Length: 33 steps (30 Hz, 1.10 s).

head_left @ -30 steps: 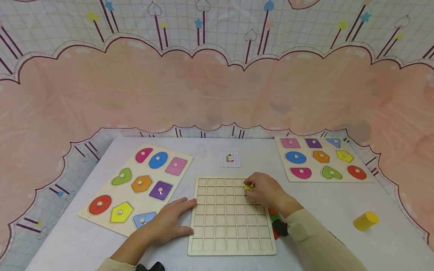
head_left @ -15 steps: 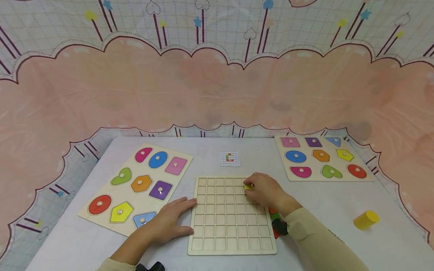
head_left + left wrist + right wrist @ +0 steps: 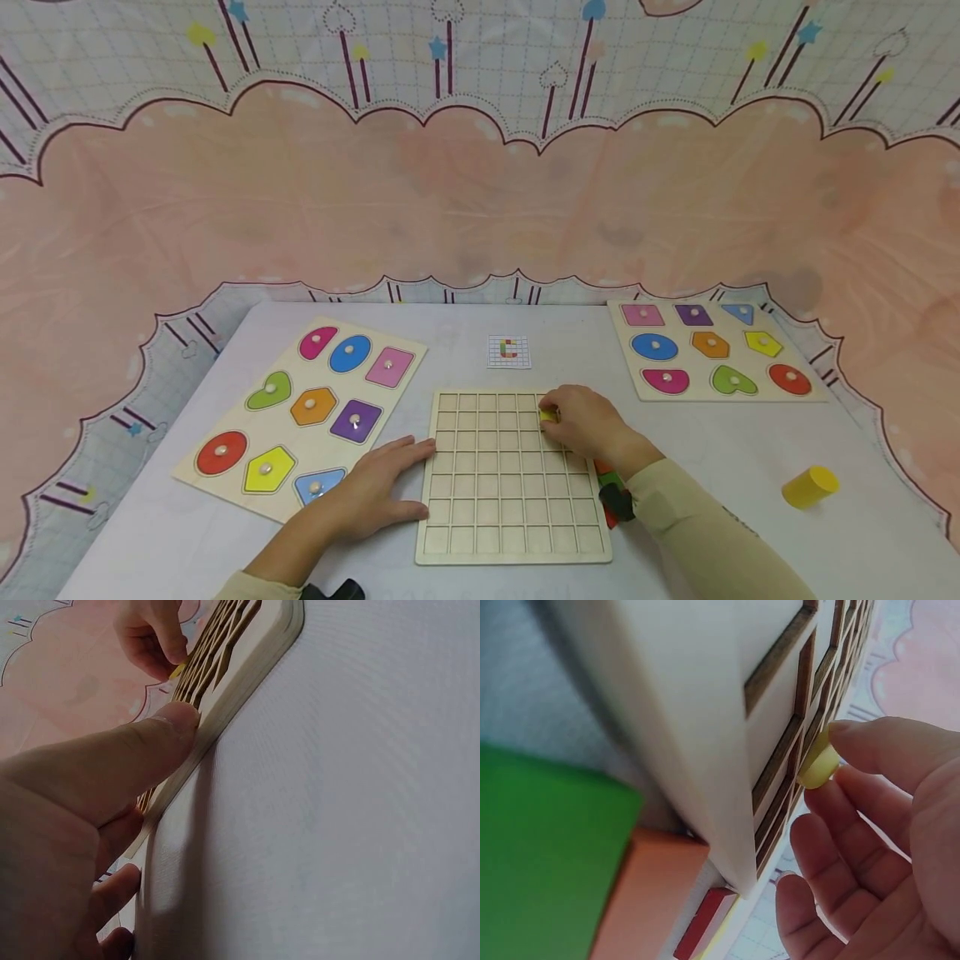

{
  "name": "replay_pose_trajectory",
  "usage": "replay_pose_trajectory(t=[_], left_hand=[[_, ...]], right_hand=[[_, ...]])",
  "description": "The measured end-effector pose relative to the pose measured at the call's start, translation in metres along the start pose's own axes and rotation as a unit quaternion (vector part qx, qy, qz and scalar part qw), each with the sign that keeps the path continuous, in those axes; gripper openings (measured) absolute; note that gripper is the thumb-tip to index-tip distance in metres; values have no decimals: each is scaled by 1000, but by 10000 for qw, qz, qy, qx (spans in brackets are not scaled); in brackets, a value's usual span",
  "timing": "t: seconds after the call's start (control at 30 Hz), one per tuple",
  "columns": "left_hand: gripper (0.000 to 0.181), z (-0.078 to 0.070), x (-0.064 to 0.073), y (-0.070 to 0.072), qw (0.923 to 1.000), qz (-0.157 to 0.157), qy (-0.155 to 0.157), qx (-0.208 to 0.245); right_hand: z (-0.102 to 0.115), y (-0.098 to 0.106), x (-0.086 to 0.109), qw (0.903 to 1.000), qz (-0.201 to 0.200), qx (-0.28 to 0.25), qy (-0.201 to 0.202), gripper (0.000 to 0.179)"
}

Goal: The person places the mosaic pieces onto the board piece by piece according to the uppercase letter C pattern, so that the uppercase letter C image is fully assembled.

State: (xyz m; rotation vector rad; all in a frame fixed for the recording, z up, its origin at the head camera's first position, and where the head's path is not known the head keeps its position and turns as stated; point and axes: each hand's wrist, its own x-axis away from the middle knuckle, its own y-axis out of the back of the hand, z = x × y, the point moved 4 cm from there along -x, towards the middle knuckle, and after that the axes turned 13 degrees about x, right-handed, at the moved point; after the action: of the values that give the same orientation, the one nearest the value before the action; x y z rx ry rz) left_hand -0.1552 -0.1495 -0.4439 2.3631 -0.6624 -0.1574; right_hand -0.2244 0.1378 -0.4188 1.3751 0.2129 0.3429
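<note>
A wooden grid board [image 3: 480, 475] lies flat on the table in front of me. At its far right part, my right hand [image 3: 588, 421] pinches a small yellow block [image 3: 821, 761] between thumb and fingers, low over the cells. Part of the block is hidden behind the fingers in the head view. Along the board's left edge rests my left hand [image 3: 378, 483], fingers extended and thumb [image 3: 176, 724] touching the rim. Green [image 3: 547, 840], orange [image 3: 652, 892] and red [image 3: 705, 922] blocks sit beside the board's right edge, partly under my right wrist.
A knobbed shape-puzzle board [image 3: 408, 343] lies at the left, partly under my left forearm, and another puzzle board [image 3: 628, 354] at the back right. Behind the grid stands a small pattern card [image 3: 495, 361]. A yellow cylinder [image 3: 808, 489] is at the right.
My right hand has sunk very slightly over the same cells, still pinching the yellow block. The left hand has stayed in place at the board's edge.
</note>
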Motion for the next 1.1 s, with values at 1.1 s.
replay_pose_trajectory(t=[1.1], left_hand=[[73,-2,1,1,10000,58,66,15]], right_hand=[[-2,-3,0,9999,18,-136,64,23]])
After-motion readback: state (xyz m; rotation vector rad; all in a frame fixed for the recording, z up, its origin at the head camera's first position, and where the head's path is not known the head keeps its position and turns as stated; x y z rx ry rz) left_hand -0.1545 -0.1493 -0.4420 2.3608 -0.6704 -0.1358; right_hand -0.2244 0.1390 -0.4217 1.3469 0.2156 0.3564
